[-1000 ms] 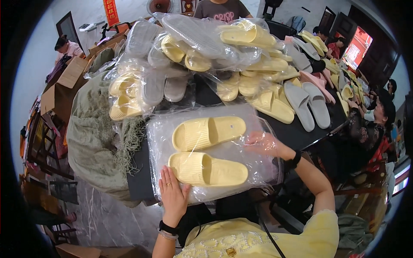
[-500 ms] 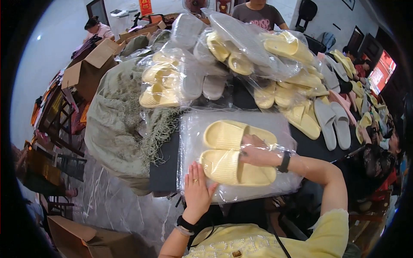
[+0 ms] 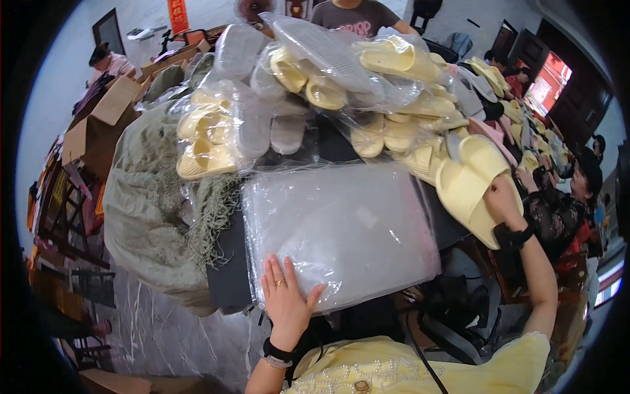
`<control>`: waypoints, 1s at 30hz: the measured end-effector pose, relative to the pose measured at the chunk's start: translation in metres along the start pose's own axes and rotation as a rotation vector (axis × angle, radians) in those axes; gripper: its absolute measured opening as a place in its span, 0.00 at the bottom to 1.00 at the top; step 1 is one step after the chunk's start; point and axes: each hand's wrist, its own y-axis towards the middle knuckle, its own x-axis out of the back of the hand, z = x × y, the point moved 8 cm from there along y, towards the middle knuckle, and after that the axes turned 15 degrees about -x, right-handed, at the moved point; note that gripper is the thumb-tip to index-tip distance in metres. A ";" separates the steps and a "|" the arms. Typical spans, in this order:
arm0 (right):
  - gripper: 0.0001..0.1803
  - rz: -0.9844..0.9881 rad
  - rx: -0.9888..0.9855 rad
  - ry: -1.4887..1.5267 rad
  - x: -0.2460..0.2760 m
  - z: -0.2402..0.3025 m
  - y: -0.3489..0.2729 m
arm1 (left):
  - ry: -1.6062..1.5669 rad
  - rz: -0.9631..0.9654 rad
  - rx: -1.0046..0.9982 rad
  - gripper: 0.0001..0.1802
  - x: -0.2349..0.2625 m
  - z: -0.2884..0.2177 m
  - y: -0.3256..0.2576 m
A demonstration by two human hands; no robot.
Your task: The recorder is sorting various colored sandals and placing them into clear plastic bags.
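Note:
My left hand (image 3: 287, 295) lies flat, fingers stretched, on the near left part of a stack of clear plastic bags (image 3: 354, 230). Off to the right of the stack, my right hand (image 3: 504, 198) grips a pair of pale yellow slippers (image 3: 462, 187) and holds them tilted. Its fingertips are partly hidden by the slippers. Behind the stack lie bagged yellow slippers (image 3: 203, 157) and bagged grey slippers (image 3: 287, 134), heaped together.
A green fringed cloth (image 3: 147, 203) drapes over the left side of the dark table (image 3: 226, 262). Cardboard boxes (image 3: 105, 125) stand at the far left. More loose slippers (image 3: 492, 75) lie along the right, where a person in dark lace (image 3: 564, 210) sits. Another person (image 3: 357, 16) stands behind the heap.
The yellow slippers have left the top of the bag stack; my right hand has carried them up and right. My left hand stays flat on the stack. The view has shifted to the right.

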 end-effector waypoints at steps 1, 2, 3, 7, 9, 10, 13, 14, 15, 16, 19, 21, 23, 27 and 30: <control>0.13 0.026 -0.105 -0.013 0.021 0.004 0.002 | 0.024 -0.006 0.007 0.47 0.002 -0.001 0.000; 0.13 0.053 -0.211 -0.025 0.038 0.008 0.002 | 0.047 -0.012 0.015 0.47 0.001 -0.002 0.001; 0.13 0.011 -0.179 -0.004 0.049 0.037 -0.006 | 0.049 -0.020 0.013 0.47 0.000 -0.003 0.002; 0.16 0.346 0.178 0.378 -0.011 0.148 -0.033 | 0.164 -0.003 -0.036 0.46 -0.004 0.001 -0.002; 0.18 0.470 0.538 0.355 -0.048 0.224 -0.075 | 0.074 -0.014 0.026 0.43 -0.008 0.011 -0.008; 0.20 0.519 0.610 0.304 -0.089 0.223 -0.090 | 0.088 -0.021 0.020 0.43 -0.009 0.010 -0.008; 0.19 0.775 0.788 0.214 -0.137 0.273 -0.135 | -0.523 -0.075 0.048 0.34 -0.038 0.023 -0.003; 0.19 0.854 0.843 0.156 -0.161 0.280 -0.145 | -0.054 -0.298 -0.163 0.30 -0.007 0.006 -0.009; 0.18 0.927 0.890 0.093 -0.183 0.282 -0.151 | -0.030 -0.299 -0.154 0.30 -0.008 -0.002 -0.008; 0.18 0.927 0.914 0.113 -0.198 0.287 -0.149 | -0.242 -0.347 -0.048 0.31 -0.011 0.001 -0.010; 0.18 0.830 0.713 0.208 -0.230 0.288 -0.113 | -0.003 -0.159 -0.099 0.31 -0.010 -0.002 -0.009; 0.14 0.629 0.669 0.259 -0.253 0.275 -0.076 | 0.069 -0.122 -0.082 0.37 -0.012 -0.002 -0.004; 0.13 0.525 0.618 0.215 -0.261 0.264 -0.050 | 0.081 -0.115 -0.028 0.39 -0.011 -0.001 -0.006; 0.12 0.458 0.433 0.202 -0.236 0.252 -0.042 | 0.087 -0.073 -0.022 0.42 -0.009 0.001 -0.006; 0.11 0.725 0.546 0.338 -0.215 0.257 -0.099 | 0.013 0.201 0.021 0.40 -0.025 0.006 -0.004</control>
